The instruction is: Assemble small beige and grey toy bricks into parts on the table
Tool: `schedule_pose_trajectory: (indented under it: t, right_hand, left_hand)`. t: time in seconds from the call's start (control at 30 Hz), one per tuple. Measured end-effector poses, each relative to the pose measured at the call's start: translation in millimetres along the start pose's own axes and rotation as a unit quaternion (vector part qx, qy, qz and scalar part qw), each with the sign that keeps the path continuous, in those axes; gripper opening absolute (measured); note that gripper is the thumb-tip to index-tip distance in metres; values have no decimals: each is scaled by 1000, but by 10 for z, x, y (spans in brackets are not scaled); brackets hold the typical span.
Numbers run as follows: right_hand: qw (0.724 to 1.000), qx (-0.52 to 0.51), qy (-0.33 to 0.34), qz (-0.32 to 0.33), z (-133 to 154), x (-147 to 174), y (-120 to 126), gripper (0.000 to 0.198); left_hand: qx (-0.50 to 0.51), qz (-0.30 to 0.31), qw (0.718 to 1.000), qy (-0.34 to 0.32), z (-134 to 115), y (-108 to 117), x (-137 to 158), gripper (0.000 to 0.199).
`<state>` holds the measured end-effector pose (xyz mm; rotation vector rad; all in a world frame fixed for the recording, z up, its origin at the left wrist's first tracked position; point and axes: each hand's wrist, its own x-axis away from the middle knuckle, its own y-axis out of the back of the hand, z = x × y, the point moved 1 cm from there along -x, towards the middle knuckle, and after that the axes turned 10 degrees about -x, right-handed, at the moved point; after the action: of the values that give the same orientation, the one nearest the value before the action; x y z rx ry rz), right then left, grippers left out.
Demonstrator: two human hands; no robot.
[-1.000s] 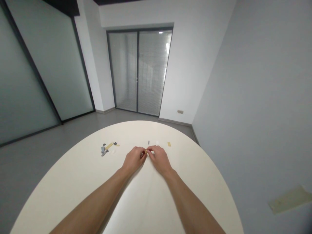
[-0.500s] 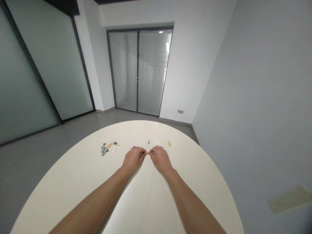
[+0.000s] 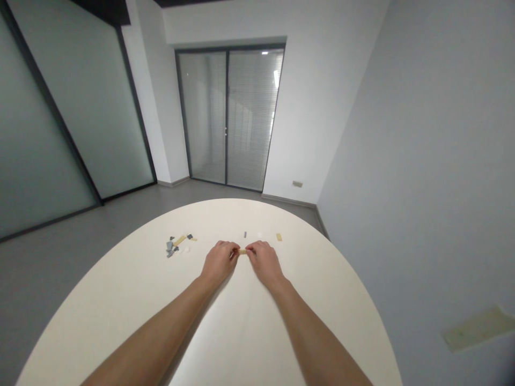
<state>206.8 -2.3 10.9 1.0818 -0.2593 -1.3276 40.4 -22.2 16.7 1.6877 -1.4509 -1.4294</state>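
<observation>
A small tan piece, perhaps a toy building brick, is pinched at both ends just above or on the white table. My left hand has its fingertips closed on the left end. On the right end, the fingers of my right hand are pressed together. The fingertips hide much of the piece. Beyond the hands lie a small grey piece, a white piece and a flat tan piece.
To the left on the table is a loose cluster of small parts: several grey pieces, a long tan piece and a dark piece. The round table edge curves past the hands. A wall stands at the right.
My fingertips have drawn slightly apart, and more of the tan piece shows between them. The parts on the table have not moved.
</observation>
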Motion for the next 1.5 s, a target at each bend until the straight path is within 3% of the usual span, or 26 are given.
schedule_pose_trajectory:
  t: [0.5, 1.03, 1.5]
  right_hand:
    - [1000, 6, 4, -6, 40, 11, 36, 16]
    - [999, -26, 26, -8, 45, 20, 19, 12]
    - [998, -27, 43, -22, 85, 7, 70, 20]
  left_hand:
    - [48, -21, 998, -34, 53, -42, -11, 17]
    - [62, -23, 998, 11, 42, -5, -23, 19]
    - [73, -58, 996, -2, 91, -83, -32, 25]
